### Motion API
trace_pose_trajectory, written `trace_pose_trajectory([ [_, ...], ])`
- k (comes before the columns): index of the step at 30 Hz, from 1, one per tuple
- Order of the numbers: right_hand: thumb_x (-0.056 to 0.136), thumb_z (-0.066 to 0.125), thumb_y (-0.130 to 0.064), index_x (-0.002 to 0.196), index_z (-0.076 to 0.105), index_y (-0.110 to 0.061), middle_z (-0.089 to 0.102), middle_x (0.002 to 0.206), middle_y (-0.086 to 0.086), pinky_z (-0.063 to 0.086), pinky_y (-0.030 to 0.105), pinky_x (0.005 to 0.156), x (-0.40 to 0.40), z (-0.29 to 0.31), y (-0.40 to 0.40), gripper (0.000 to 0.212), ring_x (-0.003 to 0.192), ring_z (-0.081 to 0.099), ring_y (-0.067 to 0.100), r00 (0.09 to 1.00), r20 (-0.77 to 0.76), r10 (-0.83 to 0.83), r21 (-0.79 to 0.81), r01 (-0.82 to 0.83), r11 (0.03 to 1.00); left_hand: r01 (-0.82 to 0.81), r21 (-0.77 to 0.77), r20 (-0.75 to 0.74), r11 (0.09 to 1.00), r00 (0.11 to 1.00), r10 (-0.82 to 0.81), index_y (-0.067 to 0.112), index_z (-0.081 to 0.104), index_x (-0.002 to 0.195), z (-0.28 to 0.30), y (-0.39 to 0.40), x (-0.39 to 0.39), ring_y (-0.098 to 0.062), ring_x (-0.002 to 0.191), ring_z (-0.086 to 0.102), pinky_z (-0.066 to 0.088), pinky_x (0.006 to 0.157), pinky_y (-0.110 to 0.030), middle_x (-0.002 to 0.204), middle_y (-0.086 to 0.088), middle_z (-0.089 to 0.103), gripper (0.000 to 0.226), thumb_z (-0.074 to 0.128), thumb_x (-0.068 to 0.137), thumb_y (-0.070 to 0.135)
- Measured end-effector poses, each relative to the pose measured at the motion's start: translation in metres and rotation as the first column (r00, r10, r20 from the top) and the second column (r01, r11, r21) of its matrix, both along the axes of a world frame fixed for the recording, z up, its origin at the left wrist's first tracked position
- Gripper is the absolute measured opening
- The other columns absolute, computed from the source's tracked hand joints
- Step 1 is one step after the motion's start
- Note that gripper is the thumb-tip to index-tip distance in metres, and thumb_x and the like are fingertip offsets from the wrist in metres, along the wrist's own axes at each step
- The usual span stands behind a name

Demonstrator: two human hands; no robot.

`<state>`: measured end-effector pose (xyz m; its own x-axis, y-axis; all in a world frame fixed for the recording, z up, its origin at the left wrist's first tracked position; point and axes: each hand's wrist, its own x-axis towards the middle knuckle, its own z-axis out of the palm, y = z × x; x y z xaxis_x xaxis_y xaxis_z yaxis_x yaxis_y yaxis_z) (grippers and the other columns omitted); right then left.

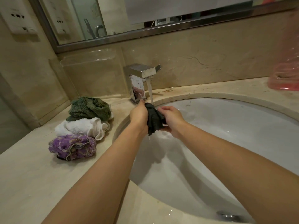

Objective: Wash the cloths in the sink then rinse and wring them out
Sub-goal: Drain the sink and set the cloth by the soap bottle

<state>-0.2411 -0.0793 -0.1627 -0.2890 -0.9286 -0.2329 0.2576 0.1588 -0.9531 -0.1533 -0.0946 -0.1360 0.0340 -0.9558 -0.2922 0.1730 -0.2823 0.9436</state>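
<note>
A dark grey cloth (154, 118) is bunched between both my hands over the back of the white sink (234, 126). My left hand (138, 113) grips its left side and my right hand (173, 118) grips its right side. Water runs from the chrome faucet (142, 78) straight onto the top of the cloth and drips off its lower end. Three other cloths lie in a row on the counter left of the sink: a green one (89, 109), a white one (84, 127) and a purple patterned one (72, 146).
The marble counter (32, 175) surrounds the sink, with a wall on the left. A pink plastic item (284, 81) stands at the back right. A mirror (145, 16) hangs above the backsplash. The drain (229, 216) shows at the sink's near end.
</note>
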Motion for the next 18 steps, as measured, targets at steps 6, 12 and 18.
trace_pose_trajectory([
  [6,0.103,0.04,-0.019,0.121,0.055,-0.014,0.056,0.114,0.011,0.057,0.033,0.068,-0.004,-0.008,-0.005,0.023,0.087,0.059,0.023,0.982,-0.045,-0.185,0.05,0.187,0.981,-0.048,0.011,-0.101,0.999,0.994,0.049,0.013,0.058,0.108,0.001,-0.006,0.001,-0.028,0.084,0.064,0.054,0.089,-0.044,0.091,-0.012,0.064,0.034,0.044,0.099,0.043],
  [12,0.093,0.044,-0.06,0.113,0.063,-0.02,0.066,0.1,0.006,0.051,0.043,0.09,0.0,0.005,0.002,0.049,0.093,0.062,0.023,0.964,0.149,0.222,-0.035,-0.219,0.975,-0.032,-0.064,-0.042,0.997,0.999,0.029,0.013,0.058,0.106,0.005,0.002,-0.003,-0.032,0.095,0.066,0.052,0.092,-0.048,0.101,-0.015,0.066,0.036,0.038,0.102,0.042],
  [18,0.096,0.057,-0.034,0.121,0.062,-0.014,0.069,0.108,0.014,0.058,0.04,0.075,0.018,0.003,-0.006,0.033,0.096,0.068,0.031,0.94,0.338,0.041,-0.097,-0.008,0.995,-0.064,-0.372,0.226,0.926,0.961,0.158,0.028,0.055,0.075,0.003,0.006,-0.006,-0.022,0.095,0.06,0.049,0.095,-0.045,0.09,0.0,0.061,0.034,0.037,0.103,0.034],
])
